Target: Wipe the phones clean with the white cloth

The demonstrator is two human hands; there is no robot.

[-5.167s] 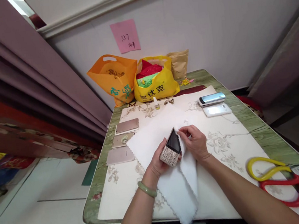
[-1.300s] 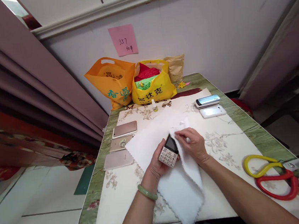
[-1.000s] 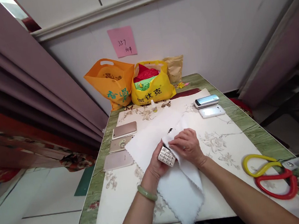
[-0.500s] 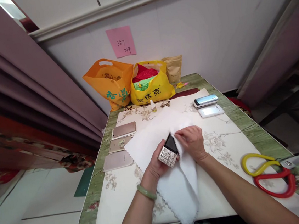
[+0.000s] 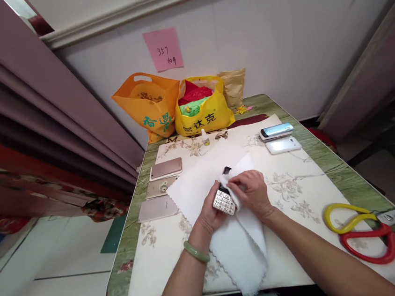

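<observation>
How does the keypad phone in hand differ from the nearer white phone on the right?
The keypad phone is in the left hand; the white phone lies on the floral cover. White cloth partly hides the keypad phone; the white phone is uncovered. Both look pale.

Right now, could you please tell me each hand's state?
Left hand: closed, holding the silver rectangular keypad phone.
Right hand: closed, pinching the white jagged-edged fabric cloth.

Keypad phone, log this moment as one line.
left hand: holds keypad phone | right hand: pinches white cloth over part of its screen | scissors: lying at right
</observation>
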